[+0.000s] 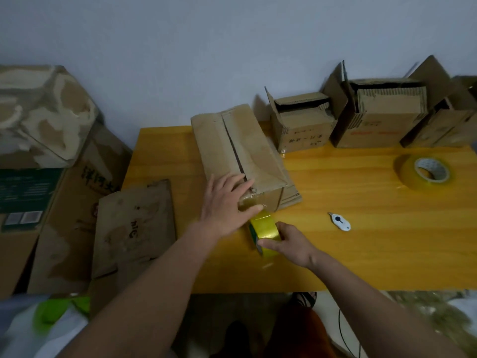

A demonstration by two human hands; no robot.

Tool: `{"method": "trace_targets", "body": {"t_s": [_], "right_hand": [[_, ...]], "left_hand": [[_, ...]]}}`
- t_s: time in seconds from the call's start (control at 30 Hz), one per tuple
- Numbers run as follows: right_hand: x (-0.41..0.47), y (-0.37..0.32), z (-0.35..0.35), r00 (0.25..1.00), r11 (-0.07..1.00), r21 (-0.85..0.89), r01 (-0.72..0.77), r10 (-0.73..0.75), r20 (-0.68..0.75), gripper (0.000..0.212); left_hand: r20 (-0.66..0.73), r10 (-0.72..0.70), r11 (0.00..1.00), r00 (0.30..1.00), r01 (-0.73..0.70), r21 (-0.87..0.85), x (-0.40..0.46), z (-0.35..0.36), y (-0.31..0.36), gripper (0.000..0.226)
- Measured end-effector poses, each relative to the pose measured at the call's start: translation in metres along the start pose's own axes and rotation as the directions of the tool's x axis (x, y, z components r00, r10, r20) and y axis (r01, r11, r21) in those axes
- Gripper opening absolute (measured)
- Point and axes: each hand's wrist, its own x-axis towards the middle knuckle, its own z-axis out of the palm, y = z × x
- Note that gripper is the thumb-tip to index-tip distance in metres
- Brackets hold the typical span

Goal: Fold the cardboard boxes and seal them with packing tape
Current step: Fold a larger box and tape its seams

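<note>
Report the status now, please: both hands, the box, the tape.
Left hand flat on box, pressing tape end at near edge. Right hand grips tape roll just before box. Top seam not yet taped. White cutter lies apart, nothing blocking.

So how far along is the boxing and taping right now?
In hand: the left hand presses the tape end onto the near end of the folded box, whose top seam is untaped; the right hand grips the tape roll. Left: three boxes at the back stand open-flapped, and flat cardboard waits.
</note>
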Motion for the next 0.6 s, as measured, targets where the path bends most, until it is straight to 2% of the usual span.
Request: {"method": "trace_targets", "body": {"t_s": [0.07, 0.13, 0.2, 0.27, 0.3, 0.37, 0.47, 0.53, 0.6], "right_hand": [[0.003, 0.003, -0.004, 0.999, 0.999, 0.007, -0.034, 0.034, 0.022, 0.027], [0.006, 0.009, -0.012, 0.996, 0.997, 0.020, -0.075, 0.076, -0.045, 0.034], [0.010, 0.018, -0.033, 0.962, 0.992, -0.037, -0.119, 0.107, -0.251, 0.036], [0.013, 0.035, -0.061, 0.871, 0.929, -0.278, -0.245, 0.085, -0.483, 0.039], [0.015, 0.045, -0.075, 0.836, 0.862, -0.379, -0.336, 0.087, -0.542, 0.041], [0.016, 0.066, -0.097, 0.805, 0.734, -0.464, -0.496, 0.187, -0.563, 0.042], [0.021, 0.089, -0.112, 0.789, 0.709, -0.434, -0.556, 0.287, -0.543, 0.042], [0.025, 0.097, -0.117, 0.808, 0.704, -0.472, -0.531, 0.251, -0.533, 0.046], [0.029, 0.104, -0.117, 0.839, 0.684, -0.557, -0.472, 0.155, -0.521, 0.046]], "left_hand": [[-0.042, -0.050, 0.996, 0.998, 0.053, 0.073, 0.000, 0.006, 0.005, 0.070], [-0.049, -0.052, 0.991, 0.997, 0.058, 0.125, 0.000, 0.011, 0.006, 0.076], [-0.050, -0.043, 0.988, 0.998, 0.050, 0.145, 0.003, 0.010, 0.004, 0.080], [-0.071, -0.037, 0.992, 0.997, 0.045, 0.117, 0.003, 0.010, 0.002, 0.080], [-0.088, -0.030, 0.995, 0.996, 0.038, 0.089, 0.003, 0.010, 0.002, 0.078], [-0.104, -0.030, 0.999, 0.994, 0.033, 0.026, 0.001, 0.009, 0.003, 0.074], [-0.134, -0.132, 0.989, 0.982, 0.140, 0.049, -0.001, 0.009, 0.010, 0.072], [-0.135, -0.220, 0.969, 0.966, 0.232, 0.082, -0.003, 0.010, 0.020, 0.072], [-0.124, -0.276, 0.952, 0.953, 0.289, 0.100, -0.007, 0.014, 0.029, 0.073]]}}
